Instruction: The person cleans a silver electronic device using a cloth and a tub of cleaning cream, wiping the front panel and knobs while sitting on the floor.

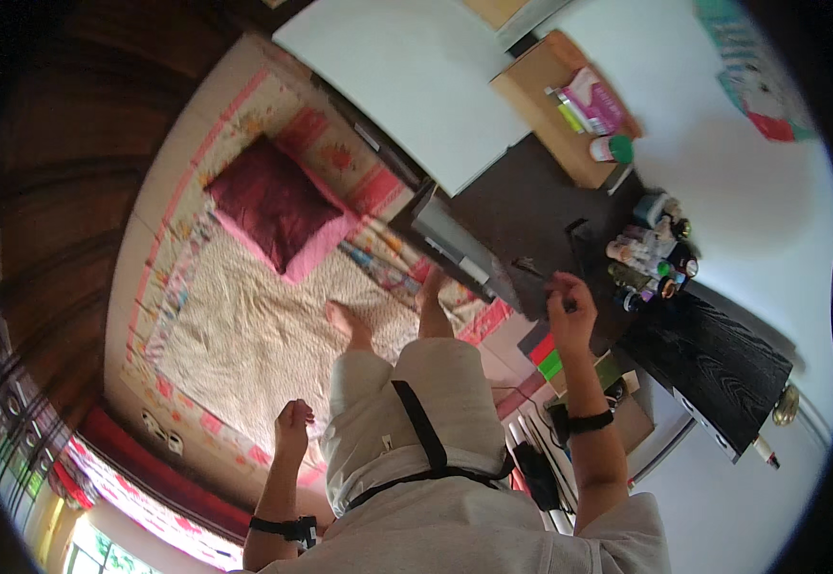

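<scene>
Right hand [570, 306]: grip partly curled; cannot tell if it holds anything;
Small dark object [528, 267]: at the dark table [498, 201], just beside the right fingertips;
Left hand [292, 427]: grip loosely curled; contents unclear;

Shows deep maroon on the square cushion [271, 203], bright pink on the pillow [317, 251] beneath, cream with fine patterning across the sheet [230, 320]. Bursts into red-and-pink florals on the cover [338, 161] around it! Goes dark brown on the desk [517, 209], cardboard tan on the box [533, 86] at the desk's wall-side edge, magenta on the packet [592, 100] inside, green-and-white on the lidded jar [604, 149]. Now hits black wood grain on the cabinet [699, 356]!
</scene>
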Demonstrator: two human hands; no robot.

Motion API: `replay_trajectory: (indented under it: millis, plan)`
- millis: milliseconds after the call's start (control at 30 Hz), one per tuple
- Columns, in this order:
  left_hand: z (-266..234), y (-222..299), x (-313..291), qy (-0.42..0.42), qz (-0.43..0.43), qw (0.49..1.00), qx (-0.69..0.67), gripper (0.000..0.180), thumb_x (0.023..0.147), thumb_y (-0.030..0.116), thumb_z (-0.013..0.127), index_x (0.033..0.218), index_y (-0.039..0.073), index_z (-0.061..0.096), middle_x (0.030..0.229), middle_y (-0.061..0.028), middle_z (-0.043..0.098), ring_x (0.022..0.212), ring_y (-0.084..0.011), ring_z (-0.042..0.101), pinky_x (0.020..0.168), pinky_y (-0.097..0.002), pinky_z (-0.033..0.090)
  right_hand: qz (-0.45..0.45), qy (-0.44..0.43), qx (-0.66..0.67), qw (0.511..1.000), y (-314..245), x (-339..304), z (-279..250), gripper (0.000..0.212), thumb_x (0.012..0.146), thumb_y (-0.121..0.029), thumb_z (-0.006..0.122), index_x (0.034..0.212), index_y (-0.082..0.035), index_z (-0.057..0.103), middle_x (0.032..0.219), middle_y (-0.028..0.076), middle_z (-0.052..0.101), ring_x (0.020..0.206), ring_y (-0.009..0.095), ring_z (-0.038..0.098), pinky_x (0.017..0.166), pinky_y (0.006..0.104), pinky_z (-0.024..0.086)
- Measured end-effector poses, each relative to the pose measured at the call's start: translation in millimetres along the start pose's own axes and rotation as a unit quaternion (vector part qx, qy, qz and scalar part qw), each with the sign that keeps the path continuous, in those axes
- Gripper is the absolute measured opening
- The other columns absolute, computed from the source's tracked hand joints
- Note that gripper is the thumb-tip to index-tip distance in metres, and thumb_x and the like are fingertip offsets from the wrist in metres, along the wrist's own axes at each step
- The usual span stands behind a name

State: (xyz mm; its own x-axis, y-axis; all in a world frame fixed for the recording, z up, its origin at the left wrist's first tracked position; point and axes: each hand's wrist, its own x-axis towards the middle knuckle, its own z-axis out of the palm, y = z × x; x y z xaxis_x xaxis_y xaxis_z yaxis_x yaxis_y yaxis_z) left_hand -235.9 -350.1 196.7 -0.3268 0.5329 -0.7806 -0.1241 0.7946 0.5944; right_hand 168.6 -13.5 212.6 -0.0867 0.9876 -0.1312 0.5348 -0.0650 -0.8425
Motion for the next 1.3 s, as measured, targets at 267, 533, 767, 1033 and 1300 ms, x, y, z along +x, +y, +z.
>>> replay_trajectory:
  millis: [267,533,767,1033,1300]
  plan:
    - [126.8,246.2,-34.4,-0.305,0.169,0.935,-0.068,0.035,0.105,0.030,0.042,0.112,0.000,0.057,0.097,-0.0061,0.062,0.090,-0.0159,0.059,0.084,-0.0315,0.049,-0.272,-0.287,-0.123,0.910,-163.7,-15.9,-36.5,0.048,0.083,-0.021,0.071,0.128,-0.010,0.058,0.093,0.010,0.062,0.081,0.032,0.063,0.067,0.0404,0.051]
    - [155.0,308.2,-33.6,-0.327,0.278,0.901,0.057,0.031,0.104,0.024,0.046,0.118,0.000,0.058,0.104,-0.0092,0.064,0.097,-0.0151,0.060,0.088,-0.0292,0.047,-0.401,-0.187,-0.155,0.883,-224.4,-9.6,-43.0,0.040,0.083,-0.026,0.069,0.119,-0.011,0.062,0.093,0.003,0.061,0.077,0.023,0.063,0.065,0.0364,0.050]
    - [125.1,362.1,-13.2,-0.379,0.303,0.858,0.169,0.028,0.103,0.025,0.051,0.114,0.000,0.059,0.100,-0.0056,0.064,0.093,-0.0132,0.059,0.083,-0.0280,0.047,-0.423,-0.116,-0.236,0.867,-254.1,0.8,-19.3,0.034,0.079,-0.026,0.073,0.106,-0.007,0.065,0.079,0.002,0.061,0.066,0.020,0.062,0.060,0.0329,0.049]
    - [79.6,369.4,51.0,-0.449,0.105,0.886,-0.042,0.035,0.102,0.033,0.048,0.101,0.001,0.063,0.093,-0.0054,0.065,0.083,-0.0164,0.061,0.078,-0.0296,0.048,-0.368,0.002,-0.225,0.902,-301.6,14.0,-4.9,0.017,0.076,-0.022,0.075,0.081,-0.010,0.065,0.072,0.004,0.062,0.063,0.024,0.063,0.054,0.0359,0.049]
    - [-94.9,110.2,149.2,-0.153,-0.164,0.967,0.117,0.020,0.093,0.022,0.054,0.082,0.007,0.062,0.074,-0.0076,0.060,0.070,-0.0196,0.058,0.067,-0.0336,0.046,-0.263,0.166,-0.264,0.913,-306.2,-6.6,-43.6,0.018,0.079,-0.024,0.076,0.084,-0.010,0.067,0.073,0.006,0.066,0.063,0.027,0.064,0.054,0.0377,0.049]
